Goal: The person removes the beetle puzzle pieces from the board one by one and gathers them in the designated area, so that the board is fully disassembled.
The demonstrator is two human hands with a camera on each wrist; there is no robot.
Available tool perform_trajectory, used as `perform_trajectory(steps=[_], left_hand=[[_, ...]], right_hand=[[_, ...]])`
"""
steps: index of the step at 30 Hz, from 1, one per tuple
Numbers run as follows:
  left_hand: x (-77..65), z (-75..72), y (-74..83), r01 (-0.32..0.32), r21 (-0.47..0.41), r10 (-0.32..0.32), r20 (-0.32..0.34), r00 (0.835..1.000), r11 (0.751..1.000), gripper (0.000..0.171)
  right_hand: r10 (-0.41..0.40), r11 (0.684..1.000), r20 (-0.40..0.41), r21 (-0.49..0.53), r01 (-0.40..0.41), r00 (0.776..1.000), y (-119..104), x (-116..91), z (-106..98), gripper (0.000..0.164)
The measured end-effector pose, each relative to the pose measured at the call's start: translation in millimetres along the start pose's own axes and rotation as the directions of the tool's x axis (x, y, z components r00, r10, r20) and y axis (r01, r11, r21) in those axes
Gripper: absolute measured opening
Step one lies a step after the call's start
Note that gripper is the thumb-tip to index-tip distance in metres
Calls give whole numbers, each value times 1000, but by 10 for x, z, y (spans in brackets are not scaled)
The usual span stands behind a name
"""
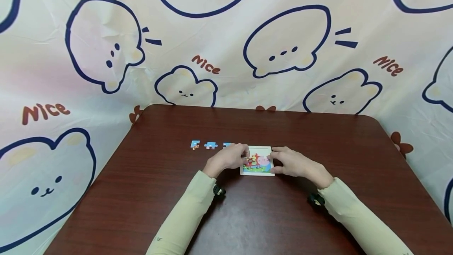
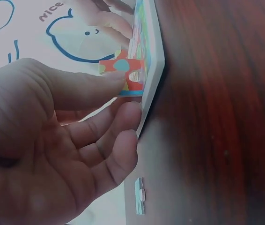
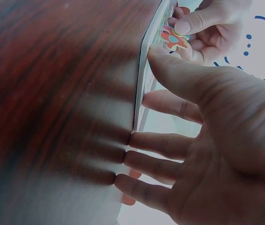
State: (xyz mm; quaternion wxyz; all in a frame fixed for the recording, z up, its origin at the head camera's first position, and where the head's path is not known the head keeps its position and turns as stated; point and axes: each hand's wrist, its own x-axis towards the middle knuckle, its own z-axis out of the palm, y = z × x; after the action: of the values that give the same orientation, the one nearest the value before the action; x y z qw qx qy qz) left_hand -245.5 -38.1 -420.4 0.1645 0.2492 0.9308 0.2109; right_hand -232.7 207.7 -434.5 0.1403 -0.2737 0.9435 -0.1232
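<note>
A small jigsaw puzzle in a white tray (image 1: 257, 174) lies on the table, showing a picture with a pink round shape and red figures over green. My left hand (image 1: 231, 156) is over the tray's left side. Its thumb and fingers pinch a red puzzle piece (image 2: 135, 65) with a blue-green spot, tilted up from the tray. At the tray's right side is my right hand (image 1: 291, 162), its fingers spread and fairly straight. In the right wrist view its thumb (image 3: 167, 63) touches the tray's edge, while the other fingertips reach the tray and the tabletop.
Left of the tray, three loose blue puzzle pieces stand in a row: one (image 1: 195, 144) at the far left, one (image 1: 210, 145) in the middle, and one (image 1: 227, 144) partly behind my left hand. The brown table (image 1: 170, 200) meets a printed cloth backdrop (image 1: 226, 42).
</note>
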Motion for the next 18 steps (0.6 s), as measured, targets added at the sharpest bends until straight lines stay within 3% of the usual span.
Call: perform_trajectory(steps=[7, 18], left_hand=[[36, 43, 34, 7, 44, -8, 23, 1000, 999, 18], [70, 80, 56, 30, 63, -31, 7, 1000, 998, 18]], right_hand=[[-8, 1000, -8, -9, 8, 1000, -2, 3, 13, 47], [-2, 1000, -7, -4, 2, 1000, -19, -5, 2, 48]])
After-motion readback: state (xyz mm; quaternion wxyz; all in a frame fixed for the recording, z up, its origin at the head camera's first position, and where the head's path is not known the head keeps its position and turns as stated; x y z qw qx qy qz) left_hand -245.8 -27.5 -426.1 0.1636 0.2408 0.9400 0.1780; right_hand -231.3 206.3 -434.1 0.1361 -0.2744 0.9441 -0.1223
